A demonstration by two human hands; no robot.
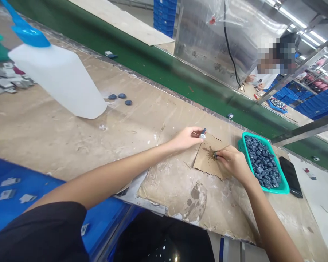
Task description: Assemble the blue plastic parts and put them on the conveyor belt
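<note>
My left hand (186,139) is closed on a small white part with a dark blue prong (203,135), held at the fingertips just past the cardboard's upper left edge. My right hand (232,159) pinches a small dark, roundish piece (215,155) low over the cardboard; whether it touches cannot be made out. Wet spots mark this brown cardboard piece (206,162), which lies on the worn paper-covered bench. Beside my right wrist stands a teal basket (284,188) full of dark blue pieces (259,160).
A white bottle with a blue top (62,76) stands left, near several loose dark pieces (121,95). A black phone (291,176) lies right of the basket. Beyond the bench runs a green conveyor belt (153,78). Blue tray (43,194) at lower left; a person (270,72) works across.
</note>
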